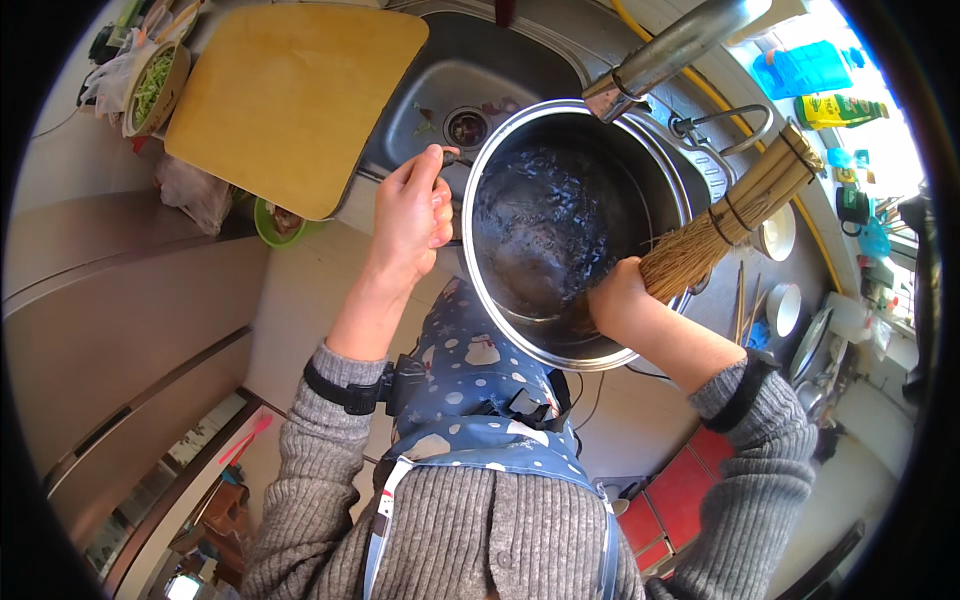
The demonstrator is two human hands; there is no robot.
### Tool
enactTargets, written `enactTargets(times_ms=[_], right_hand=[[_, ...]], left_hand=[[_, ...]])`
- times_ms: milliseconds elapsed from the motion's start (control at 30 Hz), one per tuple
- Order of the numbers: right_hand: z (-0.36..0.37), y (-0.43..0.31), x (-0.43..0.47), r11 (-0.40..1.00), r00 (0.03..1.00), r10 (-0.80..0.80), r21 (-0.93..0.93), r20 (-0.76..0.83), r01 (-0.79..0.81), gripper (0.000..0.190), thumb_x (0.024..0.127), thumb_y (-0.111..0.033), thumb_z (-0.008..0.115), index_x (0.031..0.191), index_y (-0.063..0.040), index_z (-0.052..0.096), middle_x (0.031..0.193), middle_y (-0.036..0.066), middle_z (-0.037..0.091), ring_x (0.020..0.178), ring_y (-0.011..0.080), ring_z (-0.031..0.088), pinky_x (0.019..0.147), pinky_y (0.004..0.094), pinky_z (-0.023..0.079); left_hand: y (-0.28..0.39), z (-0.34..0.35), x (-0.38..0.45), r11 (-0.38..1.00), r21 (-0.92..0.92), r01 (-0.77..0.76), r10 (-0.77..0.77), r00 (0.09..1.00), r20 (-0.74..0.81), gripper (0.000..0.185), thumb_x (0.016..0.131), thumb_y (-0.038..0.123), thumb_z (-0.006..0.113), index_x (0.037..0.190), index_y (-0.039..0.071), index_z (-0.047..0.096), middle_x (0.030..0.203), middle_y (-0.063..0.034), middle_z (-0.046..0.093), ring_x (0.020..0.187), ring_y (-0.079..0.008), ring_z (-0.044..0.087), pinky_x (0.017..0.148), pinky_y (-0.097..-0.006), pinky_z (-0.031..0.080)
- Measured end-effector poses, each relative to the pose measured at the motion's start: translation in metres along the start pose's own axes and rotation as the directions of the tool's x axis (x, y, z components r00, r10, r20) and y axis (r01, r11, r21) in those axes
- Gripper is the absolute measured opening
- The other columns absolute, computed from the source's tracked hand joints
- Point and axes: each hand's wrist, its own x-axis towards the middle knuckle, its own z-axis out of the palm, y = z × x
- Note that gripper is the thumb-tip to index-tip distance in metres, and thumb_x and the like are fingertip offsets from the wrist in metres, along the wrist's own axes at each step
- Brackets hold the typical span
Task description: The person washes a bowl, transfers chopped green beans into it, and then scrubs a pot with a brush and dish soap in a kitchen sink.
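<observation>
A large, deep metal pot (470,225) with a shiny rim is held at the sink's front edge, partly over the basin. Rippling water (540,217) covers its dark inside. My left hand (415,210) is closed around the pot's side handle (452,159), most of which the fingers hide. Over the pot's near right rim, my right hand (622,300) grips a straw brush (712,225) bound with dark ties. The brush's tied end points up and right; its lower end is hidden by the hand and in the dark pot.
A metal faucet (637,67) juts above the pot's far rim. Left of the sink basin (450,82) lies a yellow cutting board (300,97), with a bowl of shredded greens (154,86) beyond. White bowls (784,309) and chopsticks (741,304) lie on the right counter.
</observation>
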Motion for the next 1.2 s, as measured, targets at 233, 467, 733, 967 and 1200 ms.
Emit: enactTargets(times_ms=[233,467,733,967,1200], right_hand=[[-0.003,0.022,-0.035,0.923,0.973,-0.229,0.310,-0.032,0.228,0.029,0.085,-0.018,0.054,0.110,-0.015,0.067,0.107,0.005,0.068,0.101,0.0215,0.064,0.082,0.0396,0.048],[0.010,0.039,0.014,0.751,0.786,0.528,-0.255,-0.321,-0.609,0.034,0.089,-0.023,0.047,0.113,-0.005,0.064,0.113,0.014,0.062,0.108,0.0350,0.054,0.086,0.0535,0.039],[0.015,-0.005,0.010,0.968,0.982,0.187,-0.168,0.000,-0.184,0.038,0.091,-0.023,0.046,0.121,-0.007,0.060,0.119,0.013,0.061,0.111,0.0352,0.054,0.084,0.0596,0.038],[-0.002,0.007,-0.067,0.914,0.952,-0.164,0.324,-0.258,0.245,0.031,0.084,-0.016,0.054,0.112,-0.025,0.064,0.100,0.008,0.066,0.092,0.0245,0.065,0.075,0.0359,0.049],[0.018,0.036,-0.070,0.844,0.885,0.426,-0.268,-0.191,-0.464,0.023,0.088,-0.024,0.055,0.103,-0.014,0.070,0.100,0.004,0.065,0.100,0.0190,0.056,0.081,0.0374,0.037]], left_hand=[[0.003,0.001,-0.002,1.000,-0.007,-0.007,0.007,1.000,-0.014,0.025,0.096,0.027,0.050,0.097,0.003,0.058,0.055,0.0042,0.036,0.039,-0.0031,0.028,0.033,-0.0212,0.021],[0.009,0.000,-0.002,0.996,0.051,0.067,-0.067,0.998,0.010,0.027,0.098,0.027,0.047,0.103,0.003,0.060,0.055,0.0059,0.035,0.039,-0.0020,0.027,0.035,-0.0183,0.023],[0.005,0.004,-0.003,1.000,0.028,0.014,-0.013,1.000,-0.028,0.028,0.098,0.027,0.047,0.103,0.003,0.059,0.055,0.0058,0.035,0.039,-0.0019,0.026,0.034,-0.0189,0.022],[0.000,-0.002,0.001,1.000,0.004,0.006,-0.006,0.999,-0.032,0.026,0.096,0.028,0.051,0.097,0.004,0.060,0.054,0.0043,0.037,0.037,-0.0032,0.027,0.031,-0.0217,0.023],[-0.001,-0.009,0.005,0.998,0.036,0.051,-0.051,0.999,-0.013,0.026,0.096,0.029,0.051,0.092,0.004,0.057,0.055,0.0040,0.037,0.038,-0.0032,0.028,0.032,-0.0214,0.022]])
